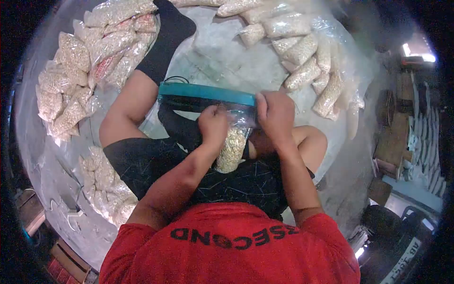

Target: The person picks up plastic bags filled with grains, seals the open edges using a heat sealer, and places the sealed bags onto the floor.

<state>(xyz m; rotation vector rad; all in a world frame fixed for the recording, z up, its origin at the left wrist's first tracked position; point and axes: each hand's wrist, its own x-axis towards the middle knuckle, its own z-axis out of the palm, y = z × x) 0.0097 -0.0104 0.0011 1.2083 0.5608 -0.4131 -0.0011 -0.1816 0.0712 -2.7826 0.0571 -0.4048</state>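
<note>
A clear plastic bag (231, 150) of pale, small puffed or grain-like pieces hangs between my hands over my lap. Its upper part runs up to a heat sealer (208, 93), a long bar with a teal top and a dark underside. My left hand (213, 125) is closed at the bag's top left edge, just below the bar. At the bar's right end is my right hand (276, 116), its thumb along the end and its fingers curled underneath, mostly hidden. The bag's mouth lies at the bar between both hands.
Filled clear bags (71, 90) are piled at the left, with more bags (302, 52) at the upper right and others (106, 182) at the lower left. My outstretched leg (130, 102) lies left of the sealer. A motorbike plate (402, 262) shows at the lower right.
</note>
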